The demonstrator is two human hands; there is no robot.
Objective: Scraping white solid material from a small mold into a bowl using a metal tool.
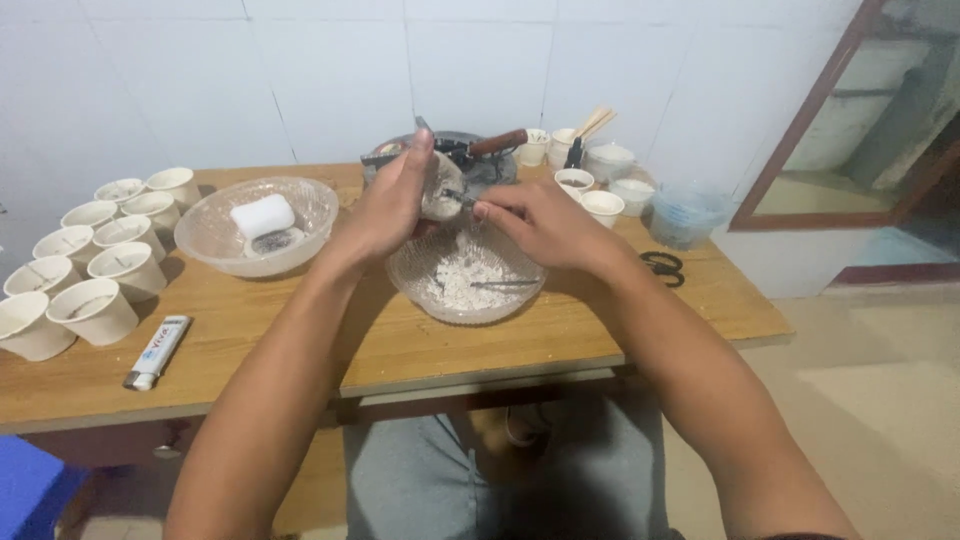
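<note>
From here I can't make out exactly what sits in my left hand (392,205): it is a small pale, rounded lump (441,192), mostly covered by my curled fingers, which are clamped around it above the glass bowl (466,275) near the middle of the table (400,340). My right hand (540,225) is pinched shut on a thin dark tool (462,198) whose tip meets the lump; the handle is buried under my fingers, so I can't tell its kind. White crumbly shavings (455,280) lie in that bowl, with a slim dark piece across them that I can't identify. Behind my hands a round dark appliance (470,160) at the table's back edge is largely blocked. A second glass bowl (257,225) holding a white block (263,215) sits towards the left, paper cups (95,270) crowd the left edge, partly cut off, and a lighter (157,352) lies by the front edge.
</note>
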